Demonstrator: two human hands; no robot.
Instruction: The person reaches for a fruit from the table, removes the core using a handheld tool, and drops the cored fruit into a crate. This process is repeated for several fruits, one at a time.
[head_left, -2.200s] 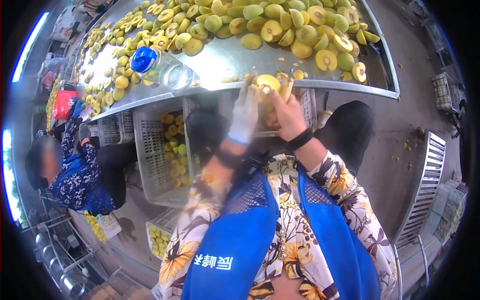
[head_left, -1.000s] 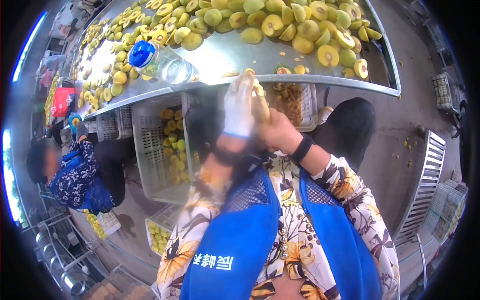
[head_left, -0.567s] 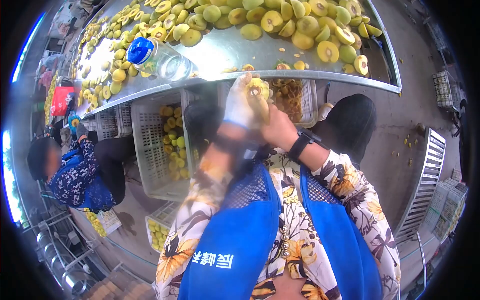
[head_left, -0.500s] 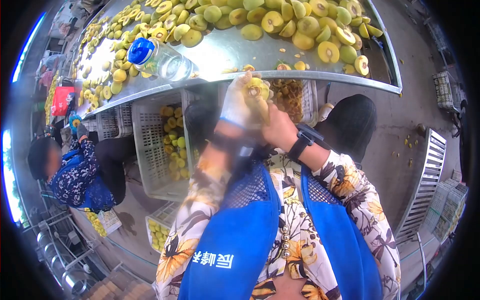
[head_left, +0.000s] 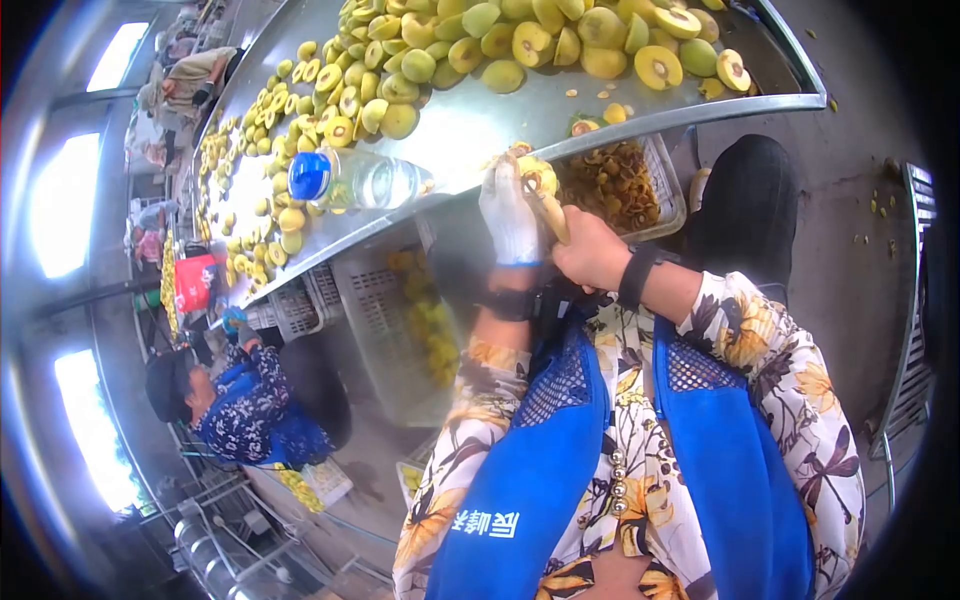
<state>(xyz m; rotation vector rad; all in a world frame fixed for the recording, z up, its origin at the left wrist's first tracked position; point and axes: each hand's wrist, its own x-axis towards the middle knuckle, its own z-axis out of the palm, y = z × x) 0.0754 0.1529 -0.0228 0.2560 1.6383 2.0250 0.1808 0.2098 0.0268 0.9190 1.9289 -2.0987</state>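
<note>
My left hand [head_left: 510,212], in a white glove, is closed around a yellow peach half [head_left: 538,178] just in front of the table edge. In my bare right hand [head_left: 592,250], fingers wrapped round it, is a hand tool with a pale yellow handle [head_left: 552,218]. The tool's far end meets the peach half and is hidden there. Behind both hands, many halved peaches [head_left: 455,50] are heaped on the metal table [head_left: 450,130]. A crate [head_left: 668,190] of brown pits and scraps [head_left: 612,185] stands below the edge, right beside my hands.
A clear bottle with a blue cap [head_left: 310,176] lies on the table. A white crate [head_left: 375,320] with peach halves stands left of my legs. Another person [head_left: 250,400] sits further left, near a red bag [head_left: 196,282]. A slatted metal rack [head_left: 905,310] is at right.
The view has swung, so the table, bottle and seated person appear further right. Both hands stay together on the peach half and the tool.
</note>
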